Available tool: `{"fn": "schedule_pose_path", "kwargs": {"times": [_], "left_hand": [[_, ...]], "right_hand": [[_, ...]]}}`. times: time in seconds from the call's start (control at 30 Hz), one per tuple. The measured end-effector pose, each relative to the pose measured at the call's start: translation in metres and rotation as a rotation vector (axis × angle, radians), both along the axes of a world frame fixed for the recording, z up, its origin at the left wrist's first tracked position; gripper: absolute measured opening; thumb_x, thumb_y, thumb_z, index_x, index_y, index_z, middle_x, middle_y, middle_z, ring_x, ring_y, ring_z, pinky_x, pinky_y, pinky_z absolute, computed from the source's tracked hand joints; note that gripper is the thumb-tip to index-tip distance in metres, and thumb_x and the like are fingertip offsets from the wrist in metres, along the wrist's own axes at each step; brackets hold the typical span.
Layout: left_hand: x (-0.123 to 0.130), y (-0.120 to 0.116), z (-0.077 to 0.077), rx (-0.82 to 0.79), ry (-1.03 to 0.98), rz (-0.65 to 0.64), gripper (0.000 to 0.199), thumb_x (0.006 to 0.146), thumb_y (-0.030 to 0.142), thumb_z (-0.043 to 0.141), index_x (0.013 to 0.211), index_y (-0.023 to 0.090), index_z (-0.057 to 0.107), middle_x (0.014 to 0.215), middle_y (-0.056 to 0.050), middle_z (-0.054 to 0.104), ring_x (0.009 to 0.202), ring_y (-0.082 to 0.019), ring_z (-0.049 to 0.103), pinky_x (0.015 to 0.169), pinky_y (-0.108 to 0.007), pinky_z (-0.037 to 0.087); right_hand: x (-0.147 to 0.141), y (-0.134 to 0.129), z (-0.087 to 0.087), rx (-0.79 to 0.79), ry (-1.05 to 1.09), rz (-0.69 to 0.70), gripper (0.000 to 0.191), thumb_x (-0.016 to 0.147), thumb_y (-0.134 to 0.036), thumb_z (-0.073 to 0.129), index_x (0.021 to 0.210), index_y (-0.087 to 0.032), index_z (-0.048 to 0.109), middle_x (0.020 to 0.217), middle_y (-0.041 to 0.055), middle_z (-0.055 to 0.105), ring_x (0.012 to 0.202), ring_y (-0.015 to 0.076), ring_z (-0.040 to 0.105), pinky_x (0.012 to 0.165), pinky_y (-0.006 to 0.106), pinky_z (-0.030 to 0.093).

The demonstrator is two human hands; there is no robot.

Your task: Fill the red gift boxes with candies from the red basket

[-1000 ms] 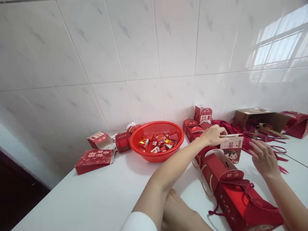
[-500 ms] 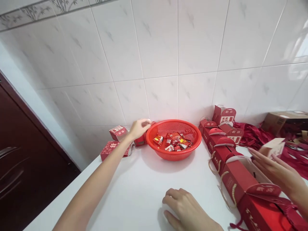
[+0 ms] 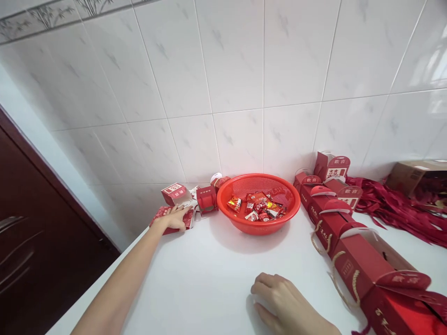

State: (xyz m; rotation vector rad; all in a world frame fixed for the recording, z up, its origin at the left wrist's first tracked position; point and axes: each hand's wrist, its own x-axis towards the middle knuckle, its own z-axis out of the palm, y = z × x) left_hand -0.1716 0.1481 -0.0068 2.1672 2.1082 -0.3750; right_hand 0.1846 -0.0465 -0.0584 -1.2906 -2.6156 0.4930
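My left hand [image 3: 175, 218] reaches far out over the flat red patterned box [image 3: 161, 213] at the table's left edge. Its fingers are spread and rest on the box's top. Just behind lies a small red box with white lettering [image 3: 174, 191], and a dark red box [image 3: 206, 199] is to the right of the hand. Low in the view, my right hand [image 3: 288, 300] lies on the white table, fingers loosely bent and thumb apart, holding nothing. A red plastic colander [image 3: 256, 227] with wrapped sweets [image 3: 260, 204] stands beyond it.
A row of red gift boxes with rope handles [image 3: 358, 260] runs along the right side. Behind it are a heap of dark red ribbons [image 3: 387, 197] and a cardboard box [image 3: 412, 179]. A tiled wall [image 3: 237, 135] closes off the back.
My left hand has moved left and nearer, from beside the colander's rim to the flat red box. Another person's hand with a pale card has left the right side. My right hand remains on the table.
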Motion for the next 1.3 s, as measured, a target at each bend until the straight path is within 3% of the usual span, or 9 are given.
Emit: {"fn": "schedule_pose_path", "kwargs": {"times": [0.13,0.3,0.43,0.53,0.63,0.83,1.0,1.13,1.3], "left_hand": [[0.009,-0.001,0.015,-0.093,0.012,0.097,0.112,0.046,0.020,0.069,0.153,0.022,0.037,0.154,-0.017,0.044,0.146,-0.043,0.030,0.115,-0.054,0.030],[0.028,-0.026,0.050,-0.293,-0.087,0.166,0.111,0.052,0.048,0.077,0.152,0.017,0.040,0.153,-0.022,0.044,0.131,-0.047,0.049,0.098,-0.049,0.047],[0.067,-0.065,0.076,-0.259,-0.285,-0.141,0.113,0.061,0.064,0.076,0.157,0.025,0.031,0.155,-0.014,0.043,0.137,-0.039,0.045,0.105,-0.040,0.043],[0.105,-0.097,0.082,-0.221,-0.433,-0.374,0.111,0.065,0.069,0.074,0.158,0.030,0.027,0.156,-0.012,0.042,0.137,-0.037,0.044,0.106,-0.037,0.042],[0.143,-0.122,0.077,-0.131,-0.520,-0.474,0.109,0.068,0.068,0.074,0.159,0.036,0.022,0.150,-0.012,0.042,0.128,-0.038,0.052,0.099,-0.042,0.048],[0.193,-0.138,0.046,0.041,-0.764,-0.550,0.117,0.065,0.056,0.083,0.159,0.040,0.015,0.141,-0.014,0.037,0.117,-0.036,0.057,0.088,-0.048,0.055],[0.208,-0.140,0.029,0.080,-0.926,-0.548,0.104,0.077,0.056,0.076,0.160,0.035,0.016,0.145,-0.014,0.035,0.123,-0.034,0.055,0.095,-0.048,0.054],[0.207,-0.133,0.027,0.158,-0.956,-0.512,0.085,0.087,0.057,0.065,0.157,0.027,0.028,0.151,-0.014,0.043,0.139,-0.035,0.041,0.109,-0.050,0.044],[0.205,-0.121,0.028,0.210,-1.127,-0.455,0.051,0.090,0.051,0.062,0.131,0.020,0.060,0.114,-0.007,0.070,0.104,-0.024,0.065,0.096,-0.036,0.050]], "right_hand": [[-0.001,0.003,0.000,0.000,-0.005,-0.020,0.018,0.085,-0.010,0.059,0.094,-0.020,0.071,0.104,0.0045,0.074,0.089,0.0234,0.073,0.076,0.030,0.054],[0.000,0.003,0.000,0.017,0.011,-0.054,0.025,0.088,-0.011,0.058,0.107,-0.021,0.070,0.111,0.0067,0.074,0.094,0.0263,0.073,0.082,0.038,0.058],[0.007,0.001,-0.007,0.189,0.200,-0.080,0.055,0.097,-0.024,0.056,0.149,-0.021,0.042,0.138,0.0143,0.062,0.111,0.0258,0.070,0.092,0.038,0.059],[0.010,-0.001,-0.008,0.357,0.402,-0.076,0.061,0.102,-0.035,0.049,0.157,-0.029,0.025,0.146,0.0140,0.055,0.107,0.0198,0.073,0.090,0.031,0.060],[0.011,-0.002,-0.004,0.467,0.517,-0.077,0.057,0.105,-0.040,0.043,0.158,-0.031,0.025,0.151,0.0140,0.047,0.111,0.0178,0.071,0.091,0.028,0.059],[0.014,-0.003,0.007,0.618,0.708,-0.202,0.055,0.103,-0.029,0.047,0.156,-0.023,0.032,0.152,0.0118,0.048,0.144,0.0218,0.044,0.112,0.034,0.046],[0.022,0.000,0.011,0.530,0.873,-0.333,0.039,0.101,-0.019,0.048,0.140,-0.024,0.051,0.129,0.0073,0.068,0.119,0.0167,0.066,0.098,0.026,0.056],[0.025,0.005,0.008,0.521,0.880,-0.424,0.033,0.101,-0.020,0.052,0.133,-0.026,0.058,0.126,0.0050,0.069,0.117,0.0159,0.067,0.098,0.025,0.055],[0.027,0.006,0.008,0.444,1.010,-0.510,0.027,0.102,-0.026,0.050,0.126,-0.030,0.060,0.117,0.0016,0.073,0.104,0.0136,0.072,0.089,0.023,0.057]]}}
